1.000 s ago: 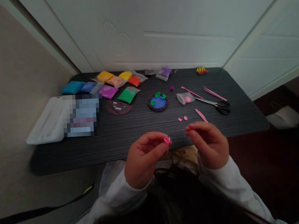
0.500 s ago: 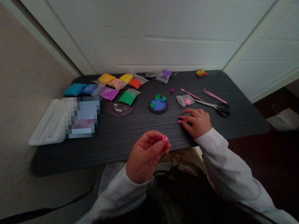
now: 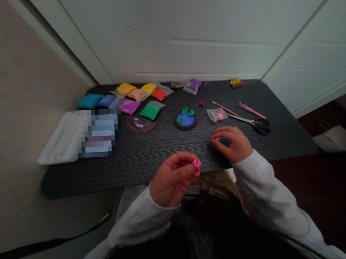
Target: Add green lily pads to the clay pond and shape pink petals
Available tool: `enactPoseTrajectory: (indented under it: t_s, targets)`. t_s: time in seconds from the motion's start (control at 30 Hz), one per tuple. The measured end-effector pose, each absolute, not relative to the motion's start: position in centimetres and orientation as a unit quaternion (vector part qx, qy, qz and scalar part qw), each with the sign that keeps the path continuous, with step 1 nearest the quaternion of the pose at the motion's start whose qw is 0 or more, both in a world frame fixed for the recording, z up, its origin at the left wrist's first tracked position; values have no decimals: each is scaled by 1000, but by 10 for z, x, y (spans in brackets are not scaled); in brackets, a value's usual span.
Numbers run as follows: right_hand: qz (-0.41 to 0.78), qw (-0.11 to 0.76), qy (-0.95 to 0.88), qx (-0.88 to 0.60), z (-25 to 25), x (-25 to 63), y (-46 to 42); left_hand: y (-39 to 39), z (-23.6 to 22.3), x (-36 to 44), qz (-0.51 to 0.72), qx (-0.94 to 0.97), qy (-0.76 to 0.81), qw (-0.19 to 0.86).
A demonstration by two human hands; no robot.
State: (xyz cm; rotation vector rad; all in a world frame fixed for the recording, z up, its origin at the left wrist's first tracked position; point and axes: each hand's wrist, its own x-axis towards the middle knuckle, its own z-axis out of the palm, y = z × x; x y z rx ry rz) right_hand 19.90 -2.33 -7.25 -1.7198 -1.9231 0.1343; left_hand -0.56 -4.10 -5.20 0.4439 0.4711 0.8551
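My left hand (image 3: 174,177) hovers over the near edge of the dark table (image 3: 151,154), its fingers pinched on a small pink clay piece (image 3: 196,162). My right hand (image 3: 231,142) rests on the table farther right, fingertips curled down onto a small pink clay bit (image 3: 216,139) that barely shows. Just beyond lies a blue round clay pond (image 3: 185,119) with green leaves and a brown rim. A small clear bag with pink clay (image 3: 217,114) sits to its right.
Several bags of coloured clay (image 3: 136,98) lie at the back left. A white tray (image 3: 61,137), a dark round mat (image 3: 140,124), black scissors (image 3: 252,122), pink modelling tools (image 3: 250,110), a purple clay bit (image 3: 201,103) and a small red-yellow clay piece (image 3: 236,82) are on the table.
My right hand left the pink piece and reached forward onto the table, onto the small pink bits. My left hand kept the pink piece and barely moved.
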Motion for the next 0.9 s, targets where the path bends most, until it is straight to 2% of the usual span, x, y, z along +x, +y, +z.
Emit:
enactPoseTrajectory:
  t_s: [0.07,0.2,0.27,0.37,0.57,0.9]
  targets:
    - [117,364,-706,-596,-60,192,-33,-42,-50,-5,408,228,212,858]
    - [326,517,-604,-512,-26,167,-61,-47,-41,-5,417,300,200,835]
    - [434,543,-551,-463,-12,153,-74,-50,-36,-7,414,345,205,817]
    - [530,553,-489,-417,0,138,-86,-55,-28,-11,418,404,202,788]
    - [553,571,-448,-409,3,126,-95,-60,-21,-17,431,471,204,742]
    - [545,541,-484,-420,3,127,-103,-64,-17,-18,447,503,193,714]
